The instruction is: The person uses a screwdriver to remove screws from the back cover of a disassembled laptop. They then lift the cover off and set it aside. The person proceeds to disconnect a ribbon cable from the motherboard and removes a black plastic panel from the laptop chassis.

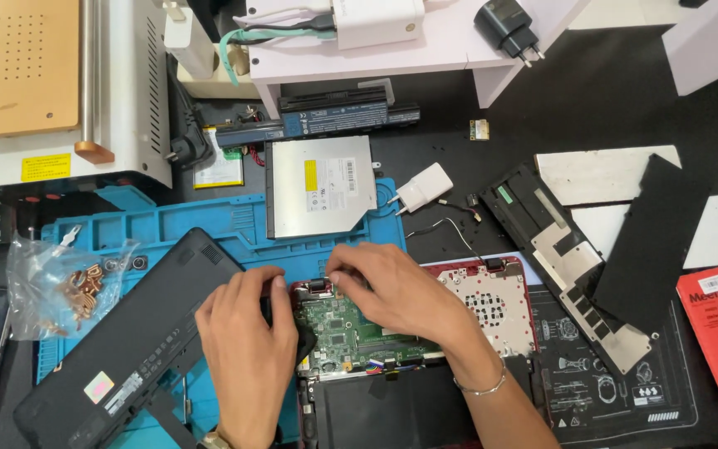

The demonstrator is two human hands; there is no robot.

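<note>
Both hands work low in the middle of the frame over an opened red laptop [492, 312] with its green circuit board [338, 328] bared. My left hand [247, 349] lies curled at the board's left edge, seemingly steadying the shell; whether it grips anything I cannot tell. My right hand [392, 291] pinches with its fingertips at the black hinge piece [319, 287] on the board's top edge. Judging by this, it pays to keep the shell braced and pull only on the small part, clear of the thin wires. Just left, a black bottom cover [126, 341] lies slanted on a blue work mat [209, 220], beside a plastic bag of copper bits [68, 283]. Farther up sit a silver disc drive [322, 183], a white charger plug [424, 187] and a long black battery [326, 120].
</note>
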